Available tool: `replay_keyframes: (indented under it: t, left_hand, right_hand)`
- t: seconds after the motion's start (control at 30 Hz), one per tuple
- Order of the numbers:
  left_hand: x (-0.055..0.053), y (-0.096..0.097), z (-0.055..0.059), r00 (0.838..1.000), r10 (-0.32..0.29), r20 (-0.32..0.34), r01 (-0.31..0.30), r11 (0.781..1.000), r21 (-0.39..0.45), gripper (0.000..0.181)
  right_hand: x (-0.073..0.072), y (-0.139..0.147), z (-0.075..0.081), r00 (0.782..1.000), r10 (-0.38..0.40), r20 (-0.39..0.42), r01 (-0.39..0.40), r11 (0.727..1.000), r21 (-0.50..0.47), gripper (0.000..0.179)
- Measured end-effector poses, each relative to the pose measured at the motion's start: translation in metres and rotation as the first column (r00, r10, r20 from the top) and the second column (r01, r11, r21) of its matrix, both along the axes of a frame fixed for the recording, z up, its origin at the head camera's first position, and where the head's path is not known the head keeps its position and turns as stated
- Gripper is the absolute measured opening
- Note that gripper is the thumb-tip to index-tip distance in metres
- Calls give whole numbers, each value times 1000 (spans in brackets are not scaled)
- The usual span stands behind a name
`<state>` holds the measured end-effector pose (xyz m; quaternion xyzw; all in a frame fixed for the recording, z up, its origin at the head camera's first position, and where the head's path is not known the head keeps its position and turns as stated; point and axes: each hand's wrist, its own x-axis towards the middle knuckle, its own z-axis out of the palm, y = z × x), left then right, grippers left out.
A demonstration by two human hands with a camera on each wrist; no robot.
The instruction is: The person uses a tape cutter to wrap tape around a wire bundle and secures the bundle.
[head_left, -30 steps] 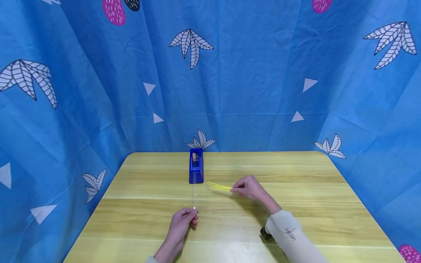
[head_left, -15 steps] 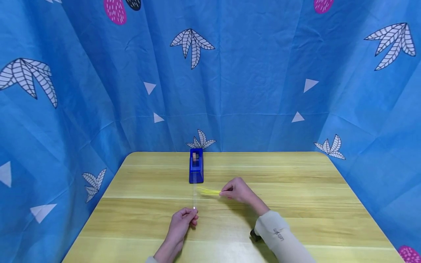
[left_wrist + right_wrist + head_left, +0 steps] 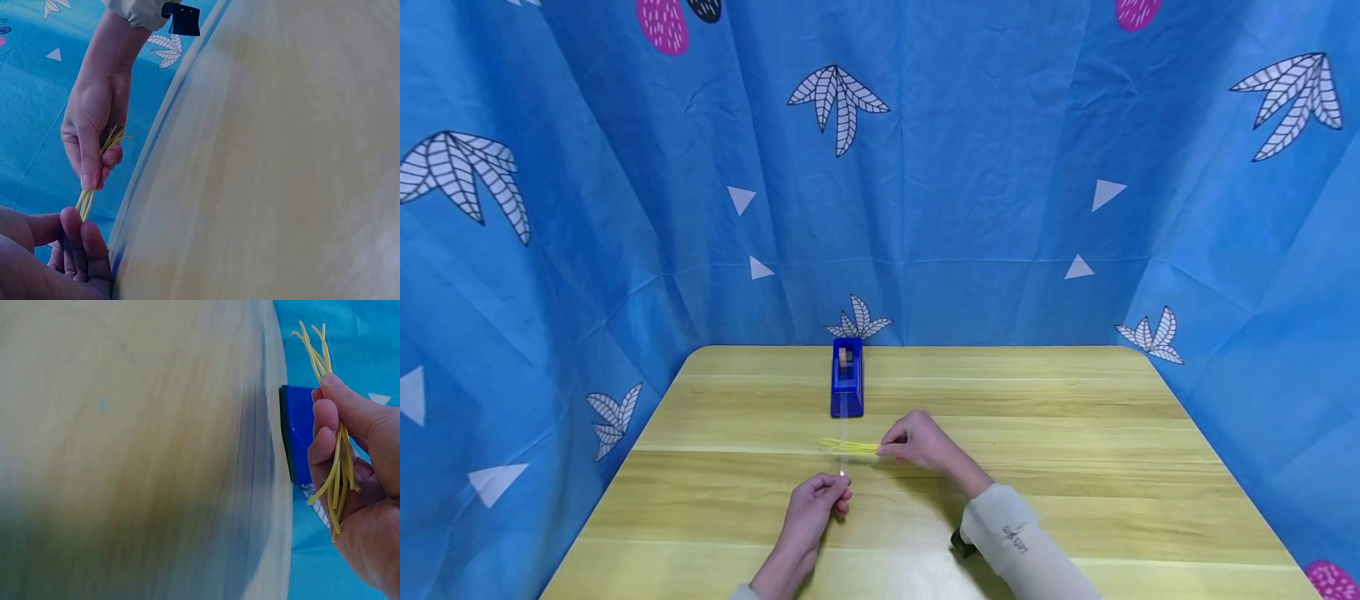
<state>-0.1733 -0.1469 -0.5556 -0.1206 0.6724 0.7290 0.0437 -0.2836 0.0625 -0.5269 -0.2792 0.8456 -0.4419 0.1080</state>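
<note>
My left hand (image 3: 814,507) pinches the end of a clear tape strip (image 3: 843,427) between thumb and fingers. The strip runs out, stretched straight, from a blue tape dispenser (image 3: 847,403) at the back of the table. Between thumb and fingertips my right hand (image 3: 919,442) holds a bundle of several thin yellow strings (image 3: 863,448). In the head view the bundle points left and crosses the strip; whether they touch I cannot tell. Loose ends of the yellow strings (image 3: 338,478) hang past the palm in the right wrist view. Fingers hide the bundle's middle.
The wooden table (image 3: 1075,467) spreads around both hands. A blue patterned curtain (image 3: 970,167) stands behind it and along both sides. A small black object (image 3: 962,544) sits at the right sleeve (image 3: 1011,533).
My right hand has moved left and slightly nearer, bringing the yellow strings from right of the tape strip to across it. The left hand, strip and dispenser stay put.
</note>
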Motion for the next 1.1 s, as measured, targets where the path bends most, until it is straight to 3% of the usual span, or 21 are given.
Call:
replay_keyframes:
  t: [0.6,1.1]
  left_hand:
    - [1,-1,3,1000,5,-2,-5,1000,30,23]
    - [1,-1,2,1000,8,-8,-8,999,39,25]
  right_hand:
    - [8,-23,0,997,69,-27,-69,997,-23,9]
    - [13,-37,0,996,85,15,-84,995,-59,8]
